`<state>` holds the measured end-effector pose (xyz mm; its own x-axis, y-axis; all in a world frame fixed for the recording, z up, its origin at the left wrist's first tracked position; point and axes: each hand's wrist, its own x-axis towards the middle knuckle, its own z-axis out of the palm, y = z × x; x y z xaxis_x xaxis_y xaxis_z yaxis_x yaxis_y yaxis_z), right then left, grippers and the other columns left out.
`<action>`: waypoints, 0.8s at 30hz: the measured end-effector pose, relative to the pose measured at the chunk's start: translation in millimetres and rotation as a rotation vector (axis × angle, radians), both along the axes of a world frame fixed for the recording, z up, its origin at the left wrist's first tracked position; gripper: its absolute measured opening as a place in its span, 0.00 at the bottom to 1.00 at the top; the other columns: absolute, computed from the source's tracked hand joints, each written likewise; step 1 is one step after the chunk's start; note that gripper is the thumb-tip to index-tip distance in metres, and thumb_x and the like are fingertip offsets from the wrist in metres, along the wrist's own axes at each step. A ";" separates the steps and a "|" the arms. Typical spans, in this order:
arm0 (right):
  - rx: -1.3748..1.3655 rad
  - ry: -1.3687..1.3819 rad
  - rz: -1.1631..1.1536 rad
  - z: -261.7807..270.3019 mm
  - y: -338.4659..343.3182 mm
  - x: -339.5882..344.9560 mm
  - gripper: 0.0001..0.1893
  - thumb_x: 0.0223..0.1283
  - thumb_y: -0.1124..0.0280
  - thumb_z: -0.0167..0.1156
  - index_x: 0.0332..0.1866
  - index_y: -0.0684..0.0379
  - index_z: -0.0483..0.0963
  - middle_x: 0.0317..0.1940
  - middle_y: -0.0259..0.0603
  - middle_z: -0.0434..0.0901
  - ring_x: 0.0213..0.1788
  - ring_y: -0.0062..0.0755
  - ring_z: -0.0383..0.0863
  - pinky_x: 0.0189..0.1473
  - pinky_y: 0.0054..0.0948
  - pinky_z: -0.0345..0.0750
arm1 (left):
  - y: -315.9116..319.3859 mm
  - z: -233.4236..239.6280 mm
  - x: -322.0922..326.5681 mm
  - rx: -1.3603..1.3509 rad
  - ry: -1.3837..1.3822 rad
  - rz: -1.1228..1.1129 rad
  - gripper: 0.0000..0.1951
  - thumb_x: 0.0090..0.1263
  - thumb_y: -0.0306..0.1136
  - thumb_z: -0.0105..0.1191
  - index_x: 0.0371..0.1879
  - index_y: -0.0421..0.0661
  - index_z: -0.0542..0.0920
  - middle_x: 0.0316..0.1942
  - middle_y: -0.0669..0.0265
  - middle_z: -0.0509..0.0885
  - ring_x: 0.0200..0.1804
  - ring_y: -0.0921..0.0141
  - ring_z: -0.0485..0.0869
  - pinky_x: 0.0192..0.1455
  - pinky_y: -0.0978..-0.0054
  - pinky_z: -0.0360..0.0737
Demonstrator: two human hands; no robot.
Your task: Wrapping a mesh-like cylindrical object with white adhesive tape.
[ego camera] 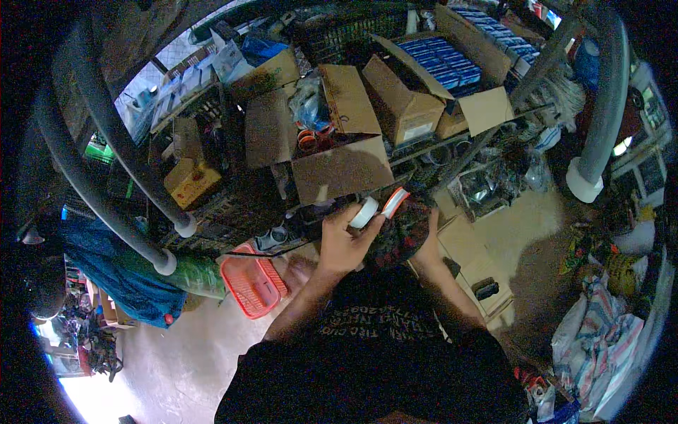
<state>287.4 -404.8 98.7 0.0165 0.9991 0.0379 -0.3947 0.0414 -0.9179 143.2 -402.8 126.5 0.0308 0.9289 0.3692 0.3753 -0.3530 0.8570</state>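
My left hand (347, 241) is closed around a white roll of tape (364, 213), and its fingertips also touch a second white roll with an orange rim (395, 202). My right hand (428, 241) is at the side of a dark bag with red marks (403, 233), partly hidden by it; its fingers are mostly out of sight. Just beyond my hands stands an open cardboard box (341, 167) that holds orange-rimmed rolls (307, 140) and a clear plastic bag (310, 108).
A red plastic basket (251, 286) is at the left. Farther back, a carton of blue packets (439, 61) stands beside other open boxes. A yellow box (192, 183) lies at the left, flattened cardboard (461, 244) and a woven sack (598, 339) at the right.
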 end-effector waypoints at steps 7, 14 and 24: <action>0.036 -0.094 0.019 -19.2 1.6 -1.4 0.29 0.64 0.48 0.25 0.52 0.58 0.65 0.44 0.42 0.73 0.47 0.35 0.73 0.52 0.38 0.71 | 4.0 -3.1 -3.0 -0.148 -0.050 -0.027 0.08 0.55 0.30 0.60 0.26 0.39 0.77 0.17 0.66 0.75 0.20 0.79 0.68 0.23 0.79 0.67; -0.117 0.387 0.214 -50.7 13.2 -0.1 0.26 0.64 0.48 0.29 0.54 0.56 0.63 0.45 0.41 0.73 0.49 0.36 0.74 0.53 0.38 0.70 | 10.0 -27.7 -9.5 -0.247 -0.045 -0.138 0.05 0.55 0.27 0.57 0.28 0.40 0.78 0.19 0.69 0.76 0.22 0.81 0.69 0.25 0.80 0.68; 0.148 -0.067 0.235 -44.2 12.9 3.1 0.25 0.63 0.49 0.31 0.56 0.55 0.63 0.48 0.42 0.72 0.51 0.36 0.72 0.55 0.37 0.68 | 15.0 -11.5 -14.0 -0.217 -0.347 -0.085 0.08 0.56 0.32 0.61 0.27 0.39 0.80 0.21 0.72 0.78 0.25 0.82 0.72 0.29 0.82 0.71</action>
